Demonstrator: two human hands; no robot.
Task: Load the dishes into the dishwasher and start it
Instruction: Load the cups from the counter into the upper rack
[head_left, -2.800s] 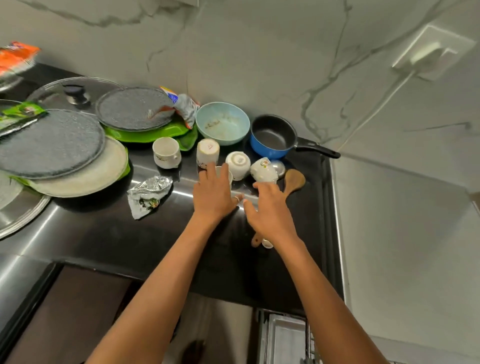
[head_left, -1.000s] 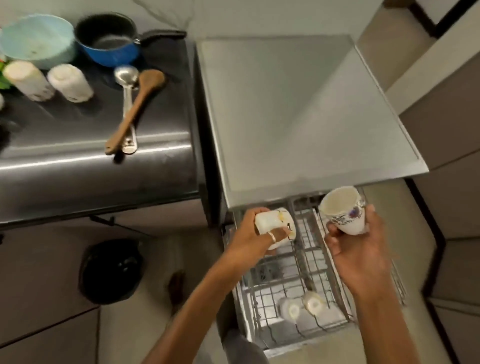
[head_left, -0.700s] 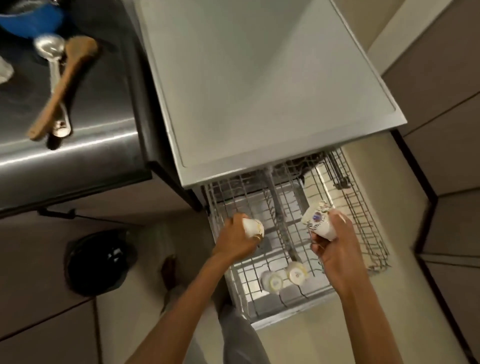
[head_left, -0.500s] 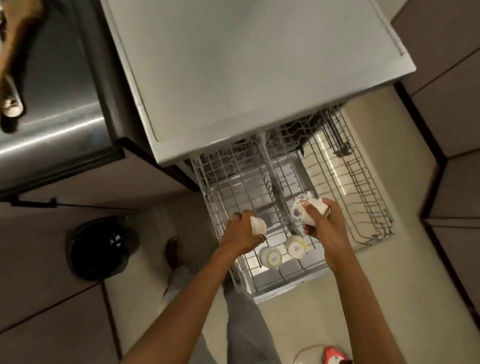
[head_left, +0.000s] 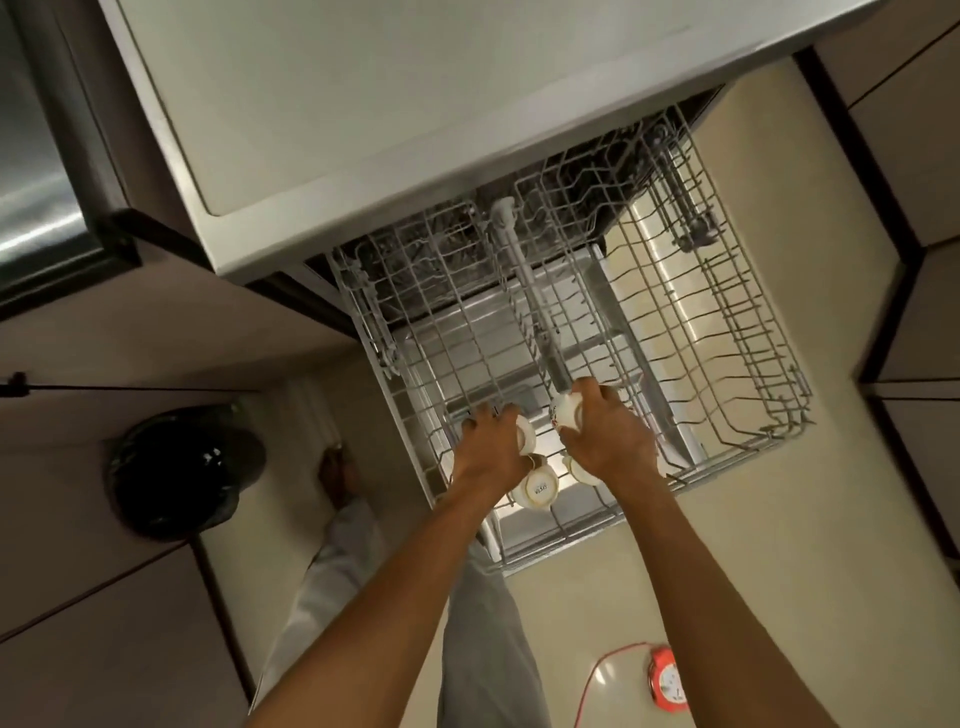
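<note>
White wire makes up the dishwasher rack (head_left: 748, 338), which is pulled out from under the dishwasher's flat grey top (head_left: 395, 104). A pale spray tube (head_left: 530, 291) runs down the middle of the rack from its back edge toward its front.

Both hands are low over the front part of the rack. The left hand (head_left: 491, 441), just left of the tube's end, has its fingers curled round a plain white cup (head_left: 525, 434) and holds it tipped on its side. The right hand (head_left: 608, 436), just right of the tube's end, grips a patterned white cup (head_left: 563, 413) from above, with fingers and thumb wrapped over it. The two held cups are close together. I cannot tell whether either one touches the wire.

Two more cups already sit upside down at the rack's front edge. An overturned cup with printing on its base (head_left: 535, 486) is below the left hand, and a second overturned cup (head_left: 579, 470) beside it is mostly hidden under the right hand. The right half of the rack holds only bare tines.

On the floor left of the rack stands a black bin (head_left: 176, 467), and the person's foot (head_left: 335, 475) is between the bin and the rack. In front of the rack, an orange reel with a red cord (head_left: 667, 680) lies on the pale floor.
</note>
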